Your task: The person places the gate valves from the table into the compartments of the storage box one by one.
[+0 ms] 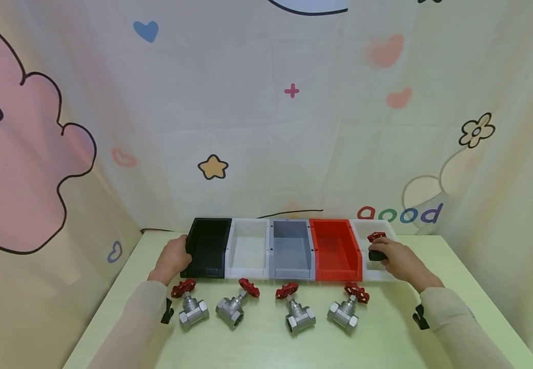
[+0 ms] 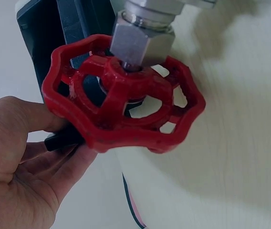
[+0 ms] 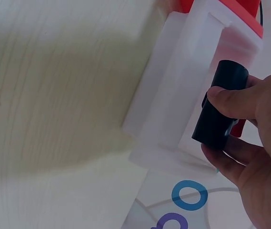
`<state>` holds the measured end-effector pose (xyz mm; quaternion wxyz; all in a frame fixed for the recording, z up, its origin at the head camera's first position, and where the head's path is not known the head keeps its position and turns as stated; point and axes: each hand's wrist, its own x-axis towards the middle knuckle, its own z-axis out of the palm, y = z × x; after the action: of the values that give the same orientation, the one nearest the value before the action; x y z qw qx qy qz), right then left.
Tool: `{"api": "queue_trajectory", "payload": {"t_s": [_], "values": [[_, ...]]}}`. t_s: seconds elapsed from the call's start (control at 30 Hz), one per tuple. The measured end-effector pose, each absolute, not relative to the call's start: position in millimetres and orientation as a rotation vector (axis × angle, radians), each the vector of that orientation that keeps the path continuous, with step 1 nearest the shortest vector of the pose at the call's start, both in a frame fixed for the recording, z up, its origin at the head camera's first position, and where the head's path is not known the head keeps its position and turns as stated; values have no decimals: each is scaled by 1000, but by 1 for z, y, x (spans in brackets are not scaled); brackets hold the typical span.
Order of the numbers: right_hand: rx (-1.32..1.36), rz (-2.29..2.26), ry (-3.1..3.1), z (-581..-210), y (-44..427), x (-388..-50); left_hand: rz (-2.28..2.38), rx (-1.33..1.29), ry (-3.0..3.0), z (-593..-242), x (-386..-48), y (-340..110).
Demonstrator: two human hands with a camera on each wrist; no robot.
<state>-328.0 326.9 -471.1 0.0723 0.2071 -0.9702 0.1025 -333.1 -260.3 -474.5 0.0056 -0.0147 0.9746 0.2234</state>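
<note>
My left hand (image 1: 173, 260) grips the left wall of the black bin (image 1: 208, 248), thumb and fingers on either side of its edge in the left wrist view. Between thumb and fingers, my right hand (image 1: 401, 262) holds a valve with a black tubular body (image 3: 220, 105) and a red handle (image 1: 376, 236). That valve is at the opening of the rightmost white bin (image 1: 377, 225); whether it touches the bottom I cannot tell. Nearest the left hand, a metal valve with a red handwheel (image 2: 125, 102) stands on the table, large in the left wrist view.
Between the outer bins sit a white bin (image 1: 249, 251), a grey bin (image 1: 291, 251) and a red bin (image 1: 335, 251), side by side. Along their front lie more metal valves with red handwheels (image 1: 232, 309) on the pale table (image 1: 257, 353). A printed curtain (image 1: 257, 128) hangs behind.
</note>
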Motion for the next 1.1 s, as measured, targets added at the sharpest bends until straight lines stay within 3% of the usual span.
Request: {"api": "queue_trajectory", "payload": {"t_s": [1.1], "values": [[747, 292, -2938, -486, 324, -345, 694, -59, 3070, -476, -333, -258]]}}
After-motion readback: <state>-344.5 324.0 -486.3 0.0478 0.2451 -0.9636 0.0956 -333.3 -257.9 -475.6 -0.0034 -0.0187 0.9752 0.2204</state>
